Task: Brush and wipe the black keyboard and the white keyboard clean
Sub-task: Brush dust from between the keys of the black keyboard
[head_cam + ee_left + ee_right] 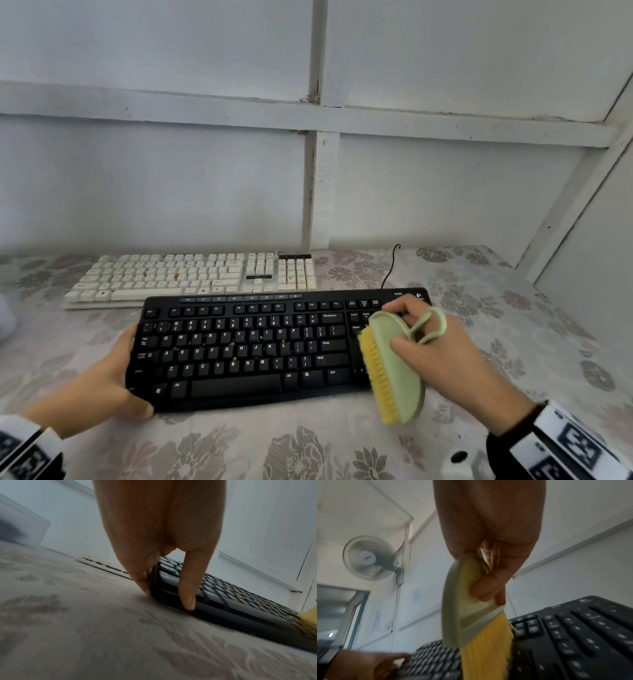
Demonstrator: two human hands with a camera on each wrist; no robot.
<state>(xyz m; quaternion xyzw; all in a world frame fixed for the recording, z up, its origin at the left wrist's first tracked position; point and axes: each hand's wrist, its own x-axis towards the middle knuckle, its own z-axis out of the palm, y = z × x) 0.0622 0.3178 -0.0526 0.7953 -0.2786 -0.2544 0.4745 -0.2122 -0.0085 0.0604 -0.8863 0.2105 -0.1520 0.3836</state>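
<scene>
Black keyboard (246,346), stiff and light, was clamped at frame-left end by left hand (102,380); right hand (442,353) gripped green brush (394,366) body, soft yellow bristles at numpad.

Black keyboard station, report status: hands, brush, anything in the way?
Left hand grips black keyboard at its left end. Right hand holds brush, bristles on right-hand keys. Crumbs on both keyboards; white keyboard untouched behind. Nothing blocking.

Floral tablecloth (308,445); white panelled wall (171,188); wall fan (368,557).
</scene>
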